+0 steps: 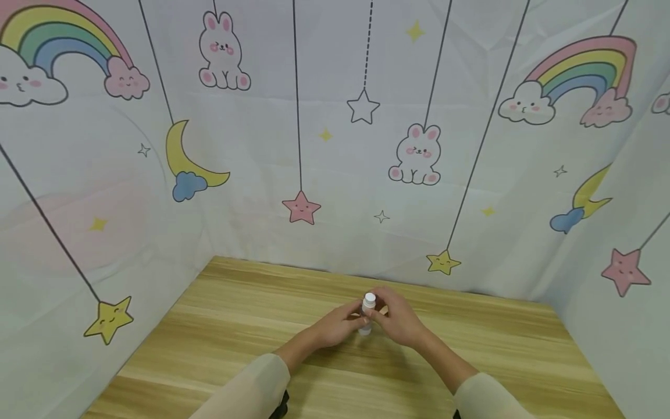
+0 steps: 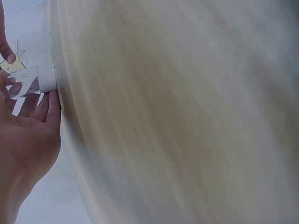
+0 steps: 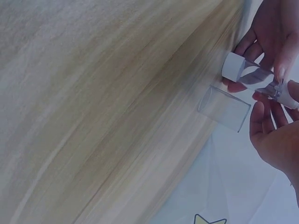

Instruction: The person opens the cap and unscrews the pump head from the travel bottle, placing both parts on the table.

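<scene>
A small bottle (image 1: 368,304) with a clear middle, a white base and a white top stands upright on the table, between both hands. My left hand (image 1: 337,326) holds its body from the left, thumb in front and fingers behind; the left wrist view shows those fingers against the clear wall and white base (image 2: 46,78). On the other side, my right hand (image 1: 399,319) pinches the upper part near the white top (image 3: 287,95). Next to the bottle, a clear open-ended cylinder (image 3: 224,108), like a cap, stands on the table in the right wrist view; the head view does not show it.
The wood-grain table (image 1: 251,326) is bounded by a white printed curtain (image 1: 251,151) at the back and both sides. Rabbits, stars, moons and rainbows decorate it. The bottle stands toward the table's back edge.
</scene>
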`<state>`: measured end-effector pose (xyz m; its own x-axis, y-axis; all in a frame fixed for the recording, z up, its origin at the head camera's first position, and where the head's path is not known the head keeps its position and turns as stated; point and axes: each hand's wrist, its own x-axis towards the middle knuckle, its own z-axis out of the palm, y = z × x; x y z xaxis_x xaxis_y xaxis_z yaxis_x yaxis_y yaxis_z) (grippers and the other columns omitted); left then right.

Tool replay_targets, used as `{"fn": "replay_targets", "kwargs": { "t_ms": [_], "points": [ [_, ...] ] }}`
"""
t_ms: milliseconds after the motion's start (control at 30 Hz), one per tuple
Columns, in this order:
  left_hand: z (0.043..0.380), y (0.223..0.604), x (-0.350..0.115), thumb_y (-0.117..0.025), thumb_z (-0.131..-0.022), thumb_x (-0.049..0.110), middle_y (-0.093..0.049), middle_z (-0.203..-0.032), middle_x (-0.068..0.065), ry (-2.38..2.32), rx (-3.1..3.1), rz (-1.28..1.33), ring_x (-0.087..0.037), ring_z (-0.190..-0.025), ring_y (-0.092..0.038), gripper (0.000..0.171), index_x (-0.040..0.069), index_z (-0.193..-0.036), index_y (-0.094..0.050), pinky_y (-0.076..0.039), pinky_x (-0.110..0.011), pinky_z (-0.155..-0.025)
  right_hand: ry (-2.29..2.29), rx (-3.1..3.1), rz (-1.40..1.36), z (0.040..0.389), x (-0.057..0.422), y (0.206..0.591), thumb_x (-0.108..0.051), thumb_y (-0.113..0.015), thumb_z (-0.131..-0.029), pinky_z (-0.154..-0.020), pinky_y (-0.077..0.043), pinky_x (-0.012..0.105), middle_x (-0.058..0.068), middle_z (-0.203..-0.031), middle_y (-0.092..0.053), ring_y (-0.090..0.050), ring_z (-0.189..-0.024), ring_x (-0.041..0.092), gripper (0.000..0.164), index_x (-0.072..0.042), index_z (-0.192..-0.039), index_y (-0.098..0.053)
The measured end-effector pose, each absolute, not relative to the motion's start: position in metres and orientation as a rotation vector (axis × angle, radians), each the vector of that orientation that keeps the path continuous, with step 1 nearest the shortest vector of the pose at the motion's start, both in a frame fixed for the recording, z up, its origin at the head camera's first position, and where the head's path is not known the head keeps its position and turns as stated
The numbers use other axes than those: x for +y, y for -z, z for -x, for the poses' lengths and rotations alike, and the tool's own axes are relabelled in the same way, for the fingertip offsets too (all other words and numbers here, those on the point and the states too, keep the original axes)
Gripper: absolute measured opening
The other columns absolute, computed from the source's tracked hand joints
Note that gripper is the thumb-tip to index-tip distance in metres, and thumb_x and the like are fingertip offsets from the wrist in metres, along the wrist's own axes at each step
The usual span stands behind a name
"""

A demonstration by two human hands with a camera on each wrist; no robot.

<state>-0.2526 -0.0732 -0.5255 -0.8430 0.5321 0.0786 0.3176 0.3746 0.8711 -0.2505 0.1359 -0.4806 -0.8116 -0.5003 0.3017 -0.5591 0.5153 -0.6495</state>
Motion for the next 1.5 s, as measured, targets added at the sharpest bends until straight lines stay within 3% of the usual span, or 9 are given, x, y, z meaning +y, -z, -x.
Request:
{"fn": "replay_targets", "kwargs": {
  "t_ms": [200, 633, 867, 1033, 1133, 1367, 1500],
  "points": [
    [0.251, 0.525, -0.074, -0.050, -0.113, 0.040, -0.048, -0.162, 0.002, -1.451, 2.424, -0.738, -0.027, -0.144, -0.051, 0.056, 0.030, -0.166, -0.035, -0.043, -0.050, -0.117, -1.247, -2.690, -0.865, 0.250, 0.136, 0.481, -0.014, -0.071, -0.104, -0.077, -0.056, 0.032, 0.002, -0.112, -0.067, -0.066, -0.101, 0.019, 0.019, -0.011, -0.122, -0.067],
    [0.253, 0.526, -0.074, -0.050, -0.113, 0.041, -0.048, -0.162, 0.002, -1.440, 2.439, -0.744, -0.026, -0.142, -0.053, 0.056, 0.032, -0.166, -0.035, -0.045, -0.049, -0.115, -1.238, -2.667, -0.851, 0.248, 0.133, 0.482, -0.012, -0.073, -0.103, -0.072, -0.055, 0.029, 0.003, -0.108, -0.067, -0.065, -0.096, 0.019, 0.019, -0.008, -0.121, -0.067],
    [0.253, 0.527, -0.074, -0.050, -0.113, 0.041, -0.047, -0.162, 0.003, -1.450, 2.438, -0.767, -0.026, -0.143, -0.053, 0.054, 0.034, -0.165, -0.037, -0.047, -0.047, -0.114, -1.261, -2.683, -0.826, 0.248, 0.131, 0.481, -0.016, -0.073, -0.103, -0.078, -0.055, 0.033, -0.001, -0.108, -0.067, -0.065, -0.096, 0.017, 0.021, -0.010, -0.122, -0.066],
    [0.256, 0.529, -0.074, -0.052, -0.114, 0.034, -0.051, -0.159, 0.003, -1.473, 2.433, -0.799, -0.024, -0.144, -0.050, 0.033, 0.029, -0.145, -0.060, -0.046, -0.046, -0.115, -1.287, -2.705, -0.716, 0.249, 0.127, 0.479, -0.030, -0.076, -0.102, -0.076, -0.054, 0.032, -0.003, -0.103, -0.066, -0.063, -0.090, 0.013, 0.024, -0.012, -0.115, -0.067],
    [0.257, 0.530, -0.074, -0.051, -0.114, 0.032, -0.053, -0.155, 0.004, -1.488, 2.430, -0.811, -0.021, -0.145, -0.049, 0.022, 0.026, -0.130, -0.065, -0.044, -0.044, -0.117, -1.281, -2.699, -0.671, 0.250, 0.124, 0.477, -0.032, -0.079, -0.099, -0.077, -0.054, 0.032, -0.003, -0.099, -0.065, -0.061, -0.087, 0.012, 0.028, -0.010, -0.110, -0.066],
    [0.257, 0.531, -0.075, -0.050, -0.114, 0.029, -0.054, -0.155, 0.004, -1.500, 2.409, -0.834, -0.021, -0.145, -0.049, 0.030, 0.024, -0.141, -0.062, -0.043, -0.044, -0.118, -1.200, -2.695, -0.643, 0.251, 0.118, 0.475, -0.028, -0.084, -0.095, -0.071, -0.052, 0.030, -0.003, -0.091, -0.064, -0.059, -0.080, 0.011, 0.028, -0.009, -0.104, -0.066],
    [0.256, 0.530, -0.075, -0.050, -0.114, 0.029, -0.054, -0.155, 0.004, -1.495, 2.412, -0.826, -0.021, -0.145, -0.049, 0.027, 0.024, -0.138, -0.063, -0.043, -0.044, -0.118, -1.171, -2.700, -0.630, 0.252, 0.117, 0.477, -0.028, -0.084, -0.095, -0.071, -0.052, 0.029, -0.004, -0.090, -0.063, -0.058, -0.080, 0.012, 0.026, -0.010, -0.103, -0.065]
  ]
}}
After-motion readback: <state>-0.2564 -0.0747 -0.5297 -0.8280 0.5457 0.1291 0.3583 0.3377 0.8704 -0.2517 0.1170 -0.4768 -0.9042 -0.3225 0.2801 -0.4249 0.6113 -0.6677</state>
